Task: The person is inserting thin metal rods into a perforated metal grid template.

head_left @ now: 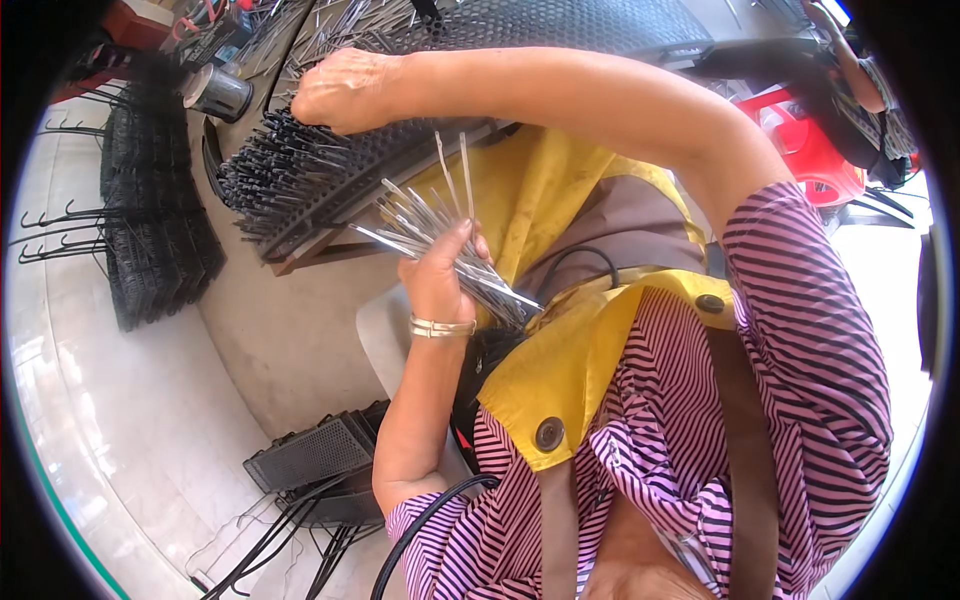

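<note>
My left hand (pixel 440 272) is closed round a loose bundle of thin silvery metal rods (pixel 404 212), held over my lap with the thumb across them. The rods fan out, and two stick up above the rest. My right arm stretches across to the far left. At its end, my right hand (pixel 347 92) is curled closed above a dense row of dark upright rods (pixel 268 172); its fingertips are turned away, so what they pinch, if anything, is hidden. Those rods stand in a black perforated rack (pixel 345 200).
Loose rods (pixel 345 22) lie on the bench beyond, beside a perforated metal sheet (pixel 570 25). A metal can (pixel 218 93) stands at far left. Stacked black mesh panels with hooks (pixel 150 200) are at the left, black baskets (pixel 315 460) below. A red stool (pixel 805 150) is at right.
</note>
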`<state>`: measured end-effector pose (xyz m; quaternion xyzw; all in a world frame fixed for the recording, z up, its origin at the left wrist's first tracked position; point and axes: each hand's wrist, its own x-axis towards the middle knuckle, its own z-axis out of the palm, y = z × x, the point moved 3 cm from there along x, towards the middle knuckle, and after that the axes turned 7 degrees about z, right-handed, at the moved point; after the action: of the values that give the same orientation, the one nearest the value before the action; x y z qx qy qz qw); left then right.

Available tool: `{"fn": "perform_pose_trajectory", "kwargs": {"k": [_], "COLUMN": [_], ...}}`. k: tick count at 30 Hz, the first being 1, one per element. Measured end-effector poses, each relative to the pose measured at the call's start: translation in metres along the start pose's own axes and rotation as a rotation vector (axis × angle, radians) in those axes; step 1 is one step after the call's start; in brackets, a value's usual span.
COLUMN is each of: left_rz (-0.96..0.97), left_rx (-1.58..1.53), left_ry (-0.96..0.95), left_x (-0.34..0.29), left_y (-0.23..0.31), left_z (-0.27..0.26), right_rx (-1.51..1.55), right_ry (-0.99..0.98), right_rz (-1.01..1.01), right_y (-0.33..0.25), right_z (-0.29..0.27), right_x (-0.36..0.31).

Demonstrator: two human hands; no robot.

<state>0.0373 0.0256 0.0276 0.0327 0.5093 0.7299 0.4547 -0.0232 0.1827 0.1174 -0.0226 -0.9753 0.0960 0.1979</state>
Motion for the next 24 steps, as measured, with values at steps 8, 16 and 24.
{"fn": "perform_pose_trajectory", "kwargs": {"k": [8,16,24], "left_rz": [0.005,0.07,0.095], "left_rx": [-0.038,0.017,-0.023], "left_ry": [-0.006,-0.091,-0.192], "left_x": [0.002,0.003,0.0], "left_y": [0.002,0.002,0.003], "left_z": [-0.005,0.0,0.007], "right_rx": [0.172,1.277,1.315], "right_ry": [0.427,-0.013,-0.129], "right_rz": [0.278,0.962,0.855], "right_y": [0.009,-0.014,-0.011], "right_z": [-0.029,-0.007,-0.013], "right_x": [-0.064,-0.14,-0.129]}}
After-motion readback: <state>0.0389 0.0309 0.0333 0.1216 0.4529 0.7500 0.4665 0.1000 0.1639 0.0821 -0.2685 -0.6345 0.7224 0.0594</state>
